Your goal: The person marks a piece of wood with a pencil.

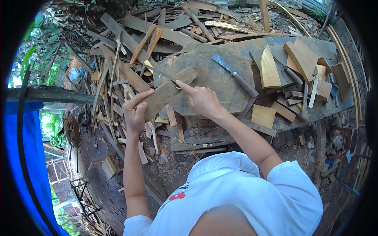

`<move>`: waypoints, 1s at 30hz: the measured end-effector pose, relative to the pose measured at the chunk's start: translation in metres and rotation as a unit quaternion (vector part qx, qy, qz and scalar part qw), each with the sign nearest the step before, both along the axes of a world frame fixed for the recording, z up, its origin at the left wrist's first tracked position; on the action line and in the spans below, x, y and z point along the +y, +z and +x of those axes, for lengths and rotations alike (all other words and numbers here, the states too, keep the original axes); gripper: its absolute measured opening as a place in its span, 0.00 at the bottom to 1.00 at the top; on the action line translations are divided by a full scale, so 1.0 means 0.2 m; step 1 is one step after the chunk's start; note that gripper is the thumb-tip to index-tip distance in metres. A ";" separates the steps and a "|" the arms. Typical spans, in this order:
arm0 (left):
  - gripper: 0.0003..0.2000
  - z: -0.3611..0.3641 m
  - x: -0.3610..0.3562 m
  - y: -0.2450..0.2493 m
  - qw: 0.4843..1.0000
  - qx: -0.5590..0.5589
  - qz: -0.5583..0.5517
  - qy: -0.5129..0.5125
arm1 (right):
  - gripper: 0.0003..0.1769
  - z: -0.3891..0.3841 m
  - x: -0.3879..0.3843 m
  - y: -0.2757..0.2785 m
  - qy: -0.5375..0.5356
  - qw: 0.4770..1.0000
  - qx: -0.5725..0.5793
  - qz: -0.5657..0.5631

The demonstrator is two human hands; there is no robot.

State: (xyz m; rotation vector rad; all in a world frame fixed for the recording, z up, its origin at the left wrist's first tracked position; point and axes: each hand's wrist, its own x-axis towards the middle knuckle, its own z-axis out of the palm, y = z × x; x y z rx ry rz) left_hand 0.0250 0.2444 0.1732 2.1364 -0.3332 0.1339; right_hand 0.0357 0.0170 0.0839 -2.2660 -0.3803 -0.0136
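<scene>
My left hand [136, 111] is closed around the near end of a weathered wooden board [166, 96], thumb and fingers on opposite sides. The board slants up to the right, over the edge of the work table. My right hand [201, 101] has its index finger stretched along a thin dark bar [163, 75], which lies across the board's top edge. This bar has a yellowish far end; I cannot make out what kind of tool it is. The right hand's other fingers are curled and partly hidden. A broad-bladed knife [236, 76] with a dark handle rests on the table beyond.
The worn work table [220, 106] carries a pointed pale wood piece [269, 70], a handled tool [292, 74] and several wood blocks [263, 116] at right. Heaped scrap wood [130, 70] lies behind and left. A blue tarp [25, 157] hangs at far left.
</scene>
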 end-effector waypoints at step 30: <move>0.17 0.03 -0.18 0.08 0.997 0.013 0.011 0.079 | 0.24 0.11 -0.06 -0.29 -0.081 0.982 0.124 0.118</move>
